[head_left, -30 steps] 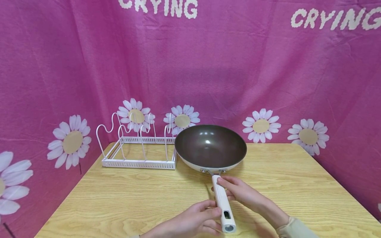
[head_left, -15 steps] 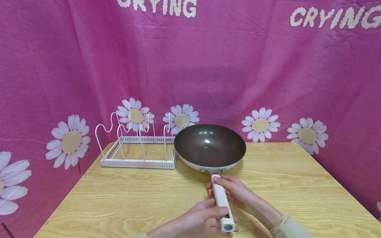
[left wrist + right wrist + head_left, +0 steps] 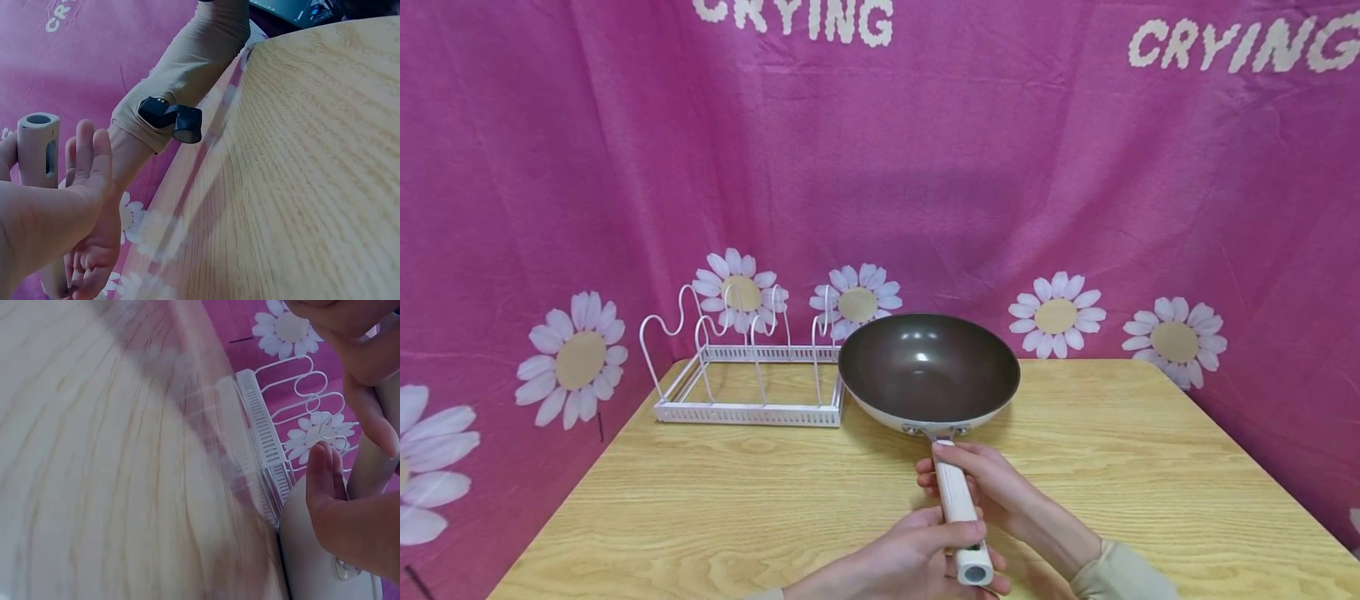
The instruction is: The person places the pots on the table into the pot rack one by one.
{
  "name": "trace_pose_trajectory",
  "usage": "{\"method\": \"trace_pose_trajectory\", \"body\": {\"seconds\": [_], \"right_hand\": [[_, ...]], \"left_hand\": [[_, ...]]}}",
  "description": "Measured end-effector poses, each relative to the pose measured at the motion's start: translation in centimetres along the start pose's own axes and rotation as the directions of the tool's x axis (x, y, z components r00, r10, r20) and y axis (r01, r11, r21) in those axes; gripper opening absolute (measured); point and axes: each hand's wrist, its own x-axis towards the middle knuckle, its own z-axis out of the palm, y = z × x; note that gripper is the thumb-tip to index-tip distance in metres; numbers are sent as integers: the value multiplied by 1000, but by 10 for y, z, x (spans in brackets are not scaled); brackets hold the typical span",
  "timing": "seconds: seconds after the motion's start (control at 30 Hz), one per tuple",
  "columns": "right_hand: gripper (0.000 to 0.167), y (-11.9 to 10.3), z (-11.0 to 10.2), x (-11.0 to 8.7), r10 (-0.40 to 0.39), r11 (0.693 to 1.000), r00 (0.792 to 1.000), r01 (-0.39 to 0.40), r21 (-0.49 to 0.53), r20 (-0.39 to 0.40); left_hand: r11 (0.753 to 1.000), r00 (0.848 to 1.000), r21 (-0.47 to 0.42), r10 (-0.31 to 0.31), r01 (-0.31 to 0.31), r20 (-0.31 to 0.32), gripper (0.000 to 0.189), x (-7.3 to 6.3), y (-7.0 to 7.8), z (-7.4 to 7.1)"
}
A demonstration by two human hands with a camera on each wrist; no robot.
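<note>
A wok (image 3: 928,379) with a dark inside, pale outside and long white handle (image 3: 953,492) sits mid-table in the head view, handle towards me. My left hand (image 3: 917,542) holds the handle near its end, thumb across the top and fingers beneath. Closer to the bowl, my right hand (image 3: 1000,483) grips the same handle, thumb on top and fingertips showing on its left side. The left wrist view shows the handle's hollow end (image 3: 39,122) beside the left fingers. In the right wrist view the wok's pale outer wall (image 3: 319,569) lies beside the right hand.
A white wire pan rack (image 3: 748,414) with curved dividers stands left of the wok, very close to its rim. The wooden table (image 3: 715,500) ends at a magenta curtain (image 3: 962,167) printed with daisies. A black device (image 3: 172,115) is strapped to the right sleeve.
My left thumb has moved right, over the handle's top, and the left fingers have come further beneath it. The right fingers reach further under the handle. The wok stays almost in place.
</note>
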Motion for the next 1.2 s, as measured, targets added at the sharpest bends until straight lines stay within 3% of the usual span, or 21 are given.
{"method": "trace_pose_trajectory", "body": {"seconds": [0.23, 0.63, 0.9, 1.2], "right_hand": [[45, 0, 2, 1, 2, 995, 1000, -2, 101, -5], [26, -2, 5, 2, -8, 989, 1000, 6, 146, 11], [13, 0, 13, 7, -24, 992, 1000, 26, 125, -18], [12, 2, 19, 11, 3, 994, 997, 6, 108, -83]], "left_hand": [[999, 1000, -46, 11, -11, -5, 19, 0, 0, 4], [995, 999, -102, 15, -12, 29, 19, 3, 4, 8], [994, 1000, -107, 3, -5, -25, 16, 3, 4, 11], [996, 997, -79, 24, -30, -80, 11, 2, 1, 12]]}}
